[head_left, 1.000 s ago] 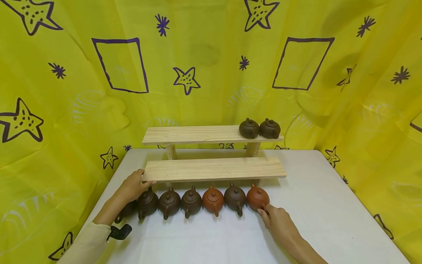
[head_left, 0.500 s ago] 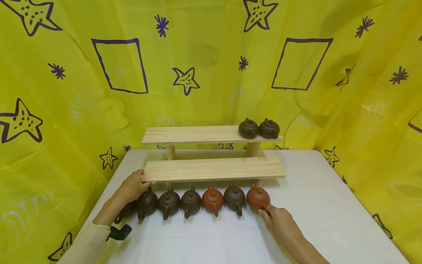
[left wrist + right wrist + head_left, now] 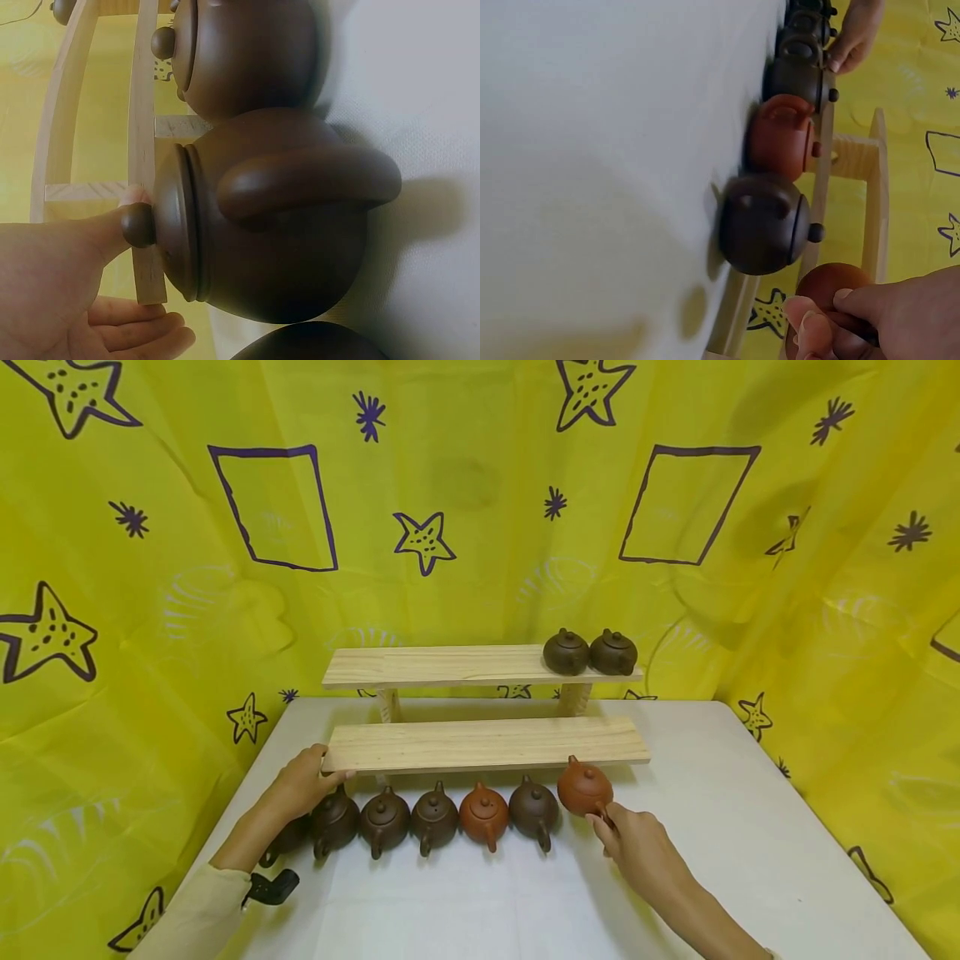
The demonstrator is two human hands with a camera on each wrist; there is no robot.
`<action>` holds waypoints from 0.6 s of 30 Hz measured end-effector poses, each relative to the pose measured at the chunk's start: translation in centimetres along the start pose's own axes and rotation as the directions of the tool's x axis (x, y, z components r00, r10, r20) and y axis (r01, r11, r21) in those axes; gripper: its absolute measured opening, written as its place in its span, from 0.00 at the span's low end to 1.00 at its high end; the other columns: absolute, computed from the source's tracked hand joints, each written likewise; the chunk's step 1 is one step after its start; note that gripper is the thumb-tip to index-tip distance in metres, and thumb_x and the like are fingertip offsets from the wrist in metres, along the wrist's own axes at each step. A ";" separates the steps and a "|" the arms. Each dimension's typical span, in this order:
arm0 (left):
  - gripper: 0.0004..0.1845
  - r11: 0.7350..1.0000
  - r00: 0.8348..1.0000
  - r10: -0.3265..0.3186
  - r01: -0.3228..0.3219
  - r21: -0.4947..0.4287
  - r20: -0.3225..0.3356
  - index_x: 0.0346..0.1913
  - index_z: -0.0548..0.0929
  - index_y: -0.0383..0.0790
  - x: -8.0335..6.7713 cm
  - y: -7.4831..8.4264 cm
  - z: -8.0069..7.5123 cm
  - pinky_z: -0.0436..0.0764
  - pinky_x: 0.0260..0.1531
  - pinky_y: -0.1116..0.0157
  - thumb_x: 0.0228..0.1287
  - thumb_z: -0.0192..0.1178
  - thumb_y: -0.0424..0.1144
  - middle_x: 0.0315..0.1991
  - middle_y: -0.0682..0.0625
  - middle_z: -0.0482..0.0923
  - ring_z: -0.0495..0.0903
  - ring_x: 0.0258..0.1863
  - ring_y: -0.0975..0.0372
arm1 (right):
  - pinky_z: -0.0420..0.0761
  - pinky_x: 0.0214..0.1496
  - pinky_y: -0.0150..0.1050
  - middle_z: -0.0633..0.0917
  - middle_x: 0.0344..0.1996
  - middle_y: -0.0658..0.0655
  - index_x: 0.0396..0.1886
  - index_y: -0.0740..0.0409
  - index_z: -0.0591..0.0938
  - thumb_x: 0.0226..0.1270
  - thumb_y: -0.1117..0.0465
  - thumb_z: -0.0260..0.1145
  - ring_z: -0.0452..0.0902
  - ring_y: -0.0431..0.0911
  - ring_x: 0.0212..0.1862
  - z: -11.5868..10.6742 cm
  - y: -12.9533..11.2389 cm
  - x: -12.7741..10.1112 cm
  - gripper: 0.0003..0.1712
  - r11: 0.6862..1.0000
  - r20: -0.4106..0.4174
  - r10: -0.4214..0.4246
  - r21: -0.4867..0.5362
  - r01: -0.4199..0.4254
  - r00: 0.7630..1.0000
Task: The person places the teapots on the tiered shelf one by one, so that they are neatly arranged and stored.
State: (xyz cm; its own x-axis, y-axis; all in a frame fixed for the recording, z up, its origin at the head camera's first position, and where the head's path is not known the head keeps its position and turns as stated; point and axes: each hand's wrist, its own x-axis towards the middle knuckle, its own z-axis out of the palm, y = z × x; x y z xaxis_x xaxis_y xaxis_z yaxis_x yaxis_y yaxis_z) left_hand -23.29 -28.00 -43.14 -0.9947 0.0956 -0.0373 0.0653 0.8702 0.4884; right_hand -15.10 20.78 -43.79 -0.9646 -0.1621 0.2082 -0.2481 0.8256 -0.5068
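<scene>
My right hand (image 3: 606, 828) pinches the handle of an orange-red teapot (image 3: 584, 787) and holds it a little above the white table (image 3: 750, 860), just in front of the right end of the lower shelf plank (image 3: 487, 743). In the right wrist view my fingers (image 3: 832, 322) curl around that teapot (image 3: 832, 283) beside the plank's edge. My left hand (image 3: 315, 774) grips the left end of the lower plank, with the thumb (image 3: 112, 221) pressed on the wood next to a dark brown teapot (image 3: 270, 217).
Several brown and reddish teapots (image 3: 435, 817) stand in a row on the table before the lower plank. Two dark teapots (image 3: 590, 652) sit at the right end of the upper shelf (image 3: 435, 667). A yellow patterned cloth (image 3: 150, 610) surrounds the table.
My right hand has lifted the orange-red teapot off the table, up toward the lower plank. The left hand and the other teapots have not moved.
</scene>
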 end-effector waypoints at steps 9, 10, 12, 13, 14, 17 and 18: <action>0.40 1.000 1.000 0.011 -0.011 0.004 -0.002 0.68 0.64 0.11 -0.1 0.1 0.0 0.76 0.58 0.37 0.76 0.65 0.48 0.62 0.17 0.72 0.76 0.60 0.31 | 0.67 0.20 0.33 0.80 0.15 0.48 0.24 0.56 0.77 0.80 0.63 0.65 0.70 0.38 0.17 -1.3 -0.9 2.9 0.18 0.998 -0.040 -0.063 -0.007 0.062 0.997; 0.40 1.000 1.000 0.011 -0.011 0.006 -0.003 0.67 0.64 0.11 -0.1 0.1 0.0 0.76 0.58 0.37 0.76 0.65 0.48 0.62 0.17 0.72 0.76 0.60 0.31 | 0.68 0.20 0.33 0.80 0.16 0.48 0.24 0.56 0.77 0.80 0.63 0.65 0.71 0.38 0.18 -1.4 -1.1 3.3 0.18 0.998 -0.039 -0.065 -0.006 0.065 0.997; 0.40 1.000 1.000 0.011 -0.011 0.010 -0.006 0.67 0.65 0.12 -0.1 0.0 -0.1 0.76 0.58 0.37 0.76 0.65 0.48 0.62 0.17 0.72 0.76 0.60 0.31 | 0.68 0.21 0.34 0.80 0.16 0.48 0.24 0.56 0.77 0.80 0.63 0.65 0.71 0.39 0.18 -1.6 -1.4 4.1 0.18 0.998 -0.036 -0.068 -0.012 0.068 0.997; 0.40 1.000 1.000 0.012 -0.012 0.011 -0.006 0.67 0.65 0.12 -0.1 0.0 -0.1 0.76 0.58 0.37 0.76 0.65 0.47 0.62 0.18 0.72 0.76 0.60 0.31 | 0.68 0.21 0.34 0.80 0.16 0.48 0.24 0.57 0.77 0.80 0.62 0.65 0.72 0.39 0.18 -1.6 -1.6 4.5 0.18 0.997 -0.033 -0.069 -0.016 0.069 0.997; 0.40 1.000 1.000 0.012 -0.012 0.011 -0.006 0.67 0.65 0.12 -0.1 0.0 -0.1 0.76 0.58 0.37 0.76 0.65 0.47 0.62 0.17 0.72 0.76 0.60 0.31 | 0.68 0.21 0.34 0.80 0.16 0.48 0.25 0.57 0.77 0.80 0.62 0.65 0.72 0.40 0.18 -1.6 -1.7 4.9 0.18 0.997 -0.026 -0.071 -0.021 0.071 0.997; 0.40 1.000 1.000 0.009 -0.009 0.009 -0.002 0.67 0.64 0.12 0.0 0.0 -0.1 0.76 0.58 0.37 0.76 0.65 0.48 0.62 0.17 0.72 0.76 0.60 0.31 | 0.69 0.22 0.35 0.81 0.15 0.49 0.25 0.58 0.78 0.79 0.61 0.65 0.72 0.40 0.18 -1.6 -2.3 6.0 0.17 0.996 -0.026 -0.086 -0.032 0.085 0.996; 0.40 1.000 1.000 0.009 -0.009 0.008 0.000 0.67 0.64 0.12 0.0 0.0 -0.1 0.76 0.58 0.37 0.76 0.65 0.48 0.62 0.18 0.72 0.76 0.60 0.31 | 0.69 0.22 0.35 0.80 0.15 0.48 0.25 0.58 0.78 0.79 0.61 0.65 0.72 0.40 0.18 -1.6 -2.5 6.4 0.17 0.995 -0.030 -0.093 -0.031 0.092 0.995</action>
State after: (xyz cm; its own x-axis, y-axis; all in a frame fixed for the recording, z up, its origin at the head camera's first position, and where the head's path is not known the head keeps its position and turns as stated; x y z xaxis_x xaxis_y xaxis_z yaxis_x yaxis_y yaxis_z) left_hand -23.32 -28.03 -43.05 -0.9941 0.1030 -0.0330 0.0745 0.8734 0.4813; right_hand -20.49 18.60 -39.85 -0.9342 -0.2215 0.2797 -0.3327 0.8238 -0.4589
